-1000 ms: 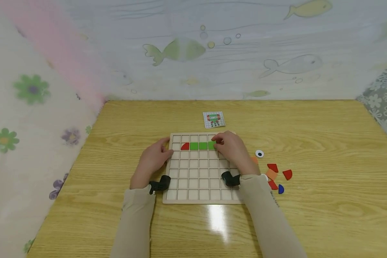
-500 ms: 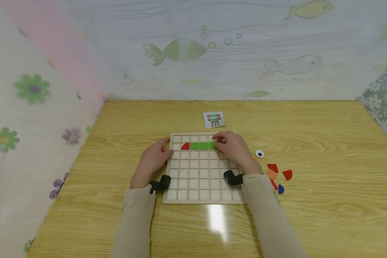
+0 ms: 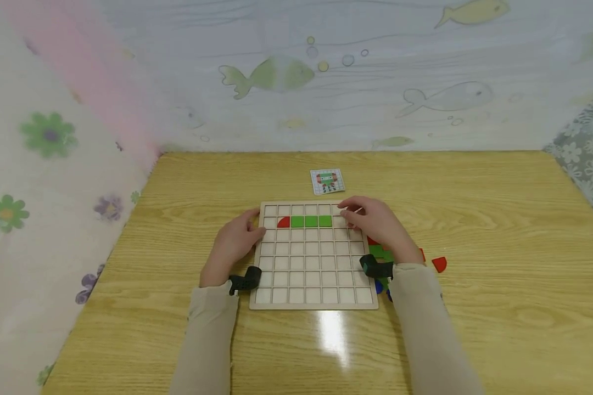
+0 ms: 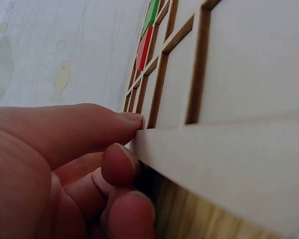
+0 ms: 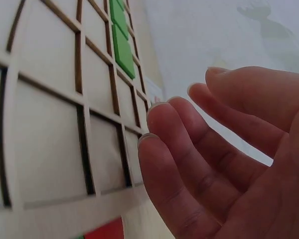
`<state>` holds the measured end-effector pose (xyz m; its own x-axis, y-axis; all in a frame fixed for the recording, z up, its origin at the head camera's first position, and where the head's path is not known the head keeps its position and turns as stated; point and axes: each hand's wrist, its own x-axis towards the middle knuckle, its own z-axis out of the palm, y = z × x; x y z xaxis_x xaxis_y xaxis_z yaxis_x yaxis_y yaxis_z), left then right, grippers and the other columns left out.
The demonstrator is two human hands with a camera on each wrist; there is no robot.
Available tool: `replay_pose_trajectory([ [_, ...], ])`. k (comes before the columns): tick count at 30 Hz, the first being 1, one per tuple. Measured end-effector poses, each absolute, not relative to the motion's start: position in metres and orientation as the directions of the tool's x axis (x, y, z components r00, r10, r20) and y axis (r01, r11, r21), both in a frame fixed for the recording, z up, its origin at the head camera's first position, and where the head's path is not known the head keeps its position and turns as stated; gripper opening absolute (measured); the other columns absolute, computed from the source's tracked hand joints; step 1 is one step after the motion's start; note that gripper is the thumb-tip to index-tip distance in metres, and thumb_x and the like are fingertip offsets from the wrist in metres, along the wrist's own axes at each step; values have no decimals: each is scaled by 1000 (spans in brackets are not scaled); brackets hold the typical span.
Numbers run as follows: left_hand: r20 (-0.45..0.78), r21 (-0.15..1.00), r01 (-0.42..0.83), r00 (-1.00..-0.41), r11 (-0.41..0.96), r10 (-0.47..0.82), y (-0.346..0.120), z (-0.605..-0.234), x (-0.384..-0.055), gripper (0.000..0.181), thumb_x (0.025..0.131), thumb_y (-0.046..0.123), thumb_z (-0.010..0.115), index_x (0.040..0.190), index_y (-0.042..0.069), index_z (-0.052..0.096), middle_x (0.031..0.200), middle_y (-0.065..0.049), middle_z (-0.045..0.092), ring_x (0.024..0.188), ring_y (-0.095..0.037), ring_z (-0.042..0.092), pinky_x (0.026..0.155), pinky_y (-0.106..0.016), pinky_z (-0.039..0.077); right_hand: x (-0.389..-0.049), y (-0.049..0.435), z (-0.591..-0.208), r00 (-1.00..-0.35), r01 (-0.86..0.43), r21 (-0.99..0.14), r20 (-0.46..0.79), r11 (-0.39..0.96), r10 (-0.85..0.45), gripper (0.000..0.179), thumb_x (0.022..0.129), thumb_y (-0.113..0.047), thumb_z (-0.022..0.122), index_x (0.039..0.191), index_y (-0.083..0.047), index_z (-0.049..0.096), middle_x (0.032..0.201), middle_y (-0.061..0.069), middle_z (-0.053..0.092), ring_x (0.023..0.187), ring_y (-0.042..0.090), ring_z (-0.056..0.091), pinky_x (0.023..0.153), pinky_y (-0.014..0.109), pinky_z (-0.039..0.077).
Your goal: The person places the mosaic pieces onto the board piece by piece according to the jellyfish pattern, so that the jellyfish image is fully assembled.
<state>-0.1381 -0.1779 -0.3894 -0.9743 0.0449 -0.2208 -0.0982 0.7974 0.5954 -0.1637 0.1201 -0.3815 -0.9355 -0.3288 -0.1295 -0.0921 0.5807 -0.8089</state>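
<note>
A pale wooden grid board [image 3: 303, 264] lies on the table. In its second row from the far side sit a red quarter-round tile [image 3: 284, 223] and, to its right, three green square tiles [image 3: 311, 221] side by side. My left hand [image 3: 233, 244] holds the board's left edge; in the left wrist view the thumb [image 4: 124, 122] meets the rim and the other fingers bend beside it. Over the board's far right part is my right hand [image 3: 378, 222], fingers loosely bent and thumb apart, with nothing between them in the right wrist view.
A small printed card [image 3: 327, 181] with a gridded figure lies beyond the board. Loose green pieces [image 3: 377, 251] and a blue piece [image 3: 378, 287] lie along the board's right edge, partly hidden by my right arm. Farther right is a red quarter-round piece [image 3: 439, 264].
My right hand has let go of the rightmost green tile and moved right, leaving that tile in the row. Loose pieces by the board's right edge now show. My left hand has stayed put.
</note>
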Motion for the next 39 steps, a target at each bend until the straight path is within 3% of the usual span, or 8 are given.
replay_pose_trajectory([
  [13, -225, 598, -101, -973, 795, 45, -178, -391, -138, 54, 88, 30, 52, 138, 18, 34, 74, -1, 56, 52, -16, 51, 50, -29, 39, -145, 147, -369, -927, -141, -709, -151, 691, -344, 34, 90, -38, 50, 118, -21, 56, 110, 0, 54, 91, 18, 51, 70, 34, 44],
  [22, -214, 598, -100, -976, 795, 39, -178, -390, -138, 53, 88, 29, 53, 137, 17, 36, 74, -1, 56, 53, -16, 51, 50, -30, 37, -136, 168, -366, -931, -155, -676, -143, 721, -335, 36, 90, -35, 51, 119, -15, 55, 108, 4, 56, 92, 21, 51, 78, 39, 42],
  [39, -216, 602, -87, -975, 794, 57, -179, -389, -139, 54, 88, 30, 53, 138, 17, 35, 77, 0, 58, 54, -16, 52, 52, -30, 38, -131, 219, -380, -932, -136, -573, -203, 808, -301, 35, 88, -36, 54, 114, -13, 58, 102, 7, 58, 86, 21, 54, 74, 38, 44],
])
